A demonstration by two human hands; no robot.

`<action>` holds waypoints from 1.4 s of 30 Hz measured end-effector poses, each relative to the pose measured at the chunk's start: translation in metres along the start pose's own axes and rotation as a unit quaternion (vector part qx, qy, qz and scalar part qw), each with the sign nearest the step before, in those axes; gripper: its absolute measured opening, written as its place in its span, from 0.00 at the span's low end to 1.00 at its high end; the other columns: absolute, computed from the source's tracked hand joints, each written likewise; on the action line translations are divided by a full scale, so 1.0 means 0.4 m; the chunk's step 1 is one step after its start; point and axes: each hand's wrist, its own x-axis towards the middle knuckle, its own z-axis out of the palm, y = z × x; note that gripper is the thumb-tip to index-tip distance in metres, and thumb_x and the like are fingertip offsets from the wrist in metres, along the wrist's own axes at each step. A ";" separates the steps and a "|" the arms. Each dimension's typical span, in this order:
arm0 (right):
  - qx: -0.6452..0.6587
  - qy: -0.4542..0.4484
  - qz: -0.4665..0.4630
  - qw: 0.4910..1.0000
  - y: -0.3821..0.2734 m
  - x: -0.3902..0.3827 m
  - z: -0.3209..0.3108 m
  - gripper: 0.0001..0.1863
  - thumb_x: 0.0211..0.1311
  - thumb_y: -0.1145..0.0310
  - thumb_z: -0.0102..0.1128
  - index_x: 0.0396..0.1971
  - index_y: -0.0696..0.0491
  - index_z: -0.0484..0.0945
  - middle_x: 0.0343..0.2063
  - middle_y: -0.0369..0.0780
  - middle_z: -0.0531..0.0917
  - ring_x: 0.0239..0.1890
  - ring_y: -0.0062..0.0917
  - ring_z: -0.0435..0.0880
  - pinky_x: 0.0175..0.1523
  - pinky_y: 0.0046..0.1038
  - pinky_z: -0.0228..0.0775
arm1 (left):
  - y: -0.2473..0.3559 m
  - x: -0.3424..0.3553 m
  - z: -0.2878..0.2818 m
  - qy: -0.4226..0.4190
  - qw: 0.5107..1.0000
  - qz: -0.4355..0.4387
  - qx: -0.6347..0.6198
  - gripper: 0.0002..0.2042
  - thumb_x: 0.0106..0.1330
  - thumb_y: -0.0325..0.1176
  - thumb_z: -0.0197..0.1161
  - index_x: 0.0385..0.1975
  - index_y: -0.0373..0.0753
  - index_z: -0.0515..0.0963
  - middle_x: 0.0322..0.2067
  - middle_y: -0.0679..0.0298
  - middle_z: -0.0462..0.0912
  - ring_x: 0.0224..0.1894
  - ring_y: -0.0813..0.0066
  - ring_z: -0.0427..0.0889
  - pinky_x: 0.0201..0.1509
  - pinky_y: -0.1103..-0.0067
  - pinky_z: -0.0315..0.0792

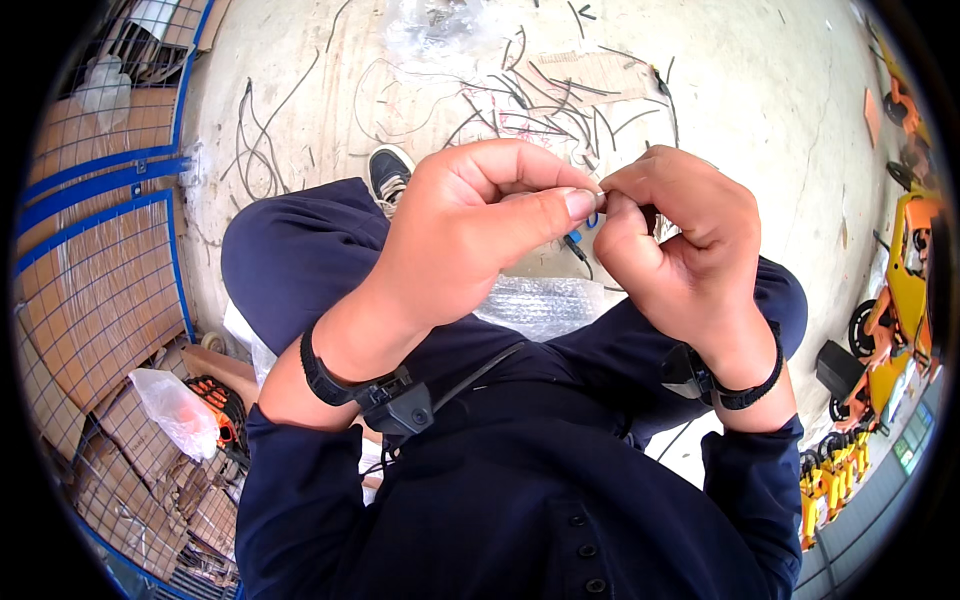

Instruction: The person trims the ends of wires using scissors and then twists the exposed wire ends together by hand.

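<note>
My left hand [472, 222] and my right hand [688, 236] meet above my lap, their fingertips closed on a small metallic piece [599, 199] that is mostly hidden and too small to make out clearly. Just beyond them, a blue and black tool or connector [577, 245] with a dark cable is partly visible behind the fingers. Clear plastic bubble wrap [535, 305] lies between my legs, below the hands.
Cut dark wires [515, 90] and a flat cardboard piece [590, 78] are scattered ahead on the concrete floor [800, 150]. Blue mesh cages [170, 270] holding cardboard line the left, near a plastic bag [178, 410]. Yellow and black wheeled machines [905, 270] stand along the right.
</note>
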 end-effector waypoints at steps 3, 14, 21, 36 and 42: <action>0.042 0.007 0.024 0.999 -0.004 0.000 0.000 0.03 0.44 0.80 0.59 0.17 0.57 0.77 0.14 0.38 0.76 0.15 0.22 0.74 0.21 0.21 0.64 | -0.012 0.003 -0.016 -0.031 0.996 -0.030 -0.081 0.07 0.64 0.22 0.57 0.40 0.29 0.78 0.30 0.64 0.82 0.14 0.92 0.57 0.15 0.89 0.48; 0.104 0.030 0.061 0.992 -0.006 -0.009 0.009 0.04 0.46 0.80 0.58 0.16 0.57 0.77 0.16 0.37 0.79 0.16 0.17 0.73 0.21 0.19 0.63 | -0.031 0.002 -0.018 -0.058 0.984 -0.022 -0.165 0.09 0.65 0.21 0.57 0.43 0.29 0.78 0.35 0.59 0.83 0.16 0.91 0.58 0.15 0.90 0.49; 0.152 0.043 0.098 0.983 -0.015 -0.019 0.014 0.03 0.46 0.80 0.58 0.17 0.57 0.77 0.17 0.37 0.79 0.16 0.16 0.73 0.22 0.18 0.63 | -0.040 0.003 -0.023 -0.092 0.972 -0.015 -0.217 0.09 0.65 0.22 0.57 0.44 0.30 0.77 0.37 0.58 0.83 0.16 0.91 0.58 0.16 0.89 0.50; 0.405 -0.005 0.240 0.882 -0.020 0.000 0.030 0.10 0.62 0.71 0.62 0.41 0.60 0.78 0.30 0.34 0.81 0.33 0.11 0.76 0.37 0.15 0.68 | -0.030 0.019 -0.005 0.133 0.847 0.360 0.368 0.12 0.58 0.22 0.63 0.43 0.35 0.81 0.25 0.67 0.80 0.23 0.82 0.72 0.26 0.83 0.65; 0.447 -0.044 0.255 0.856 0.041 0.000 0.016 0.11 0.65 0.64 0.60 0.38 0.58 0.80 0.29 0.34 0.81 0.30 0.14 0.76 0.36 0.17 0.69 | -0.044 0.035 -0.001 0.119 0.750 0.449 0.471 0.21 0.50 0.19 0.60 0.47 0.38 0.80 0.30 0.63 0.76 0.33 0.68 0.72 0.34 0.78 0.67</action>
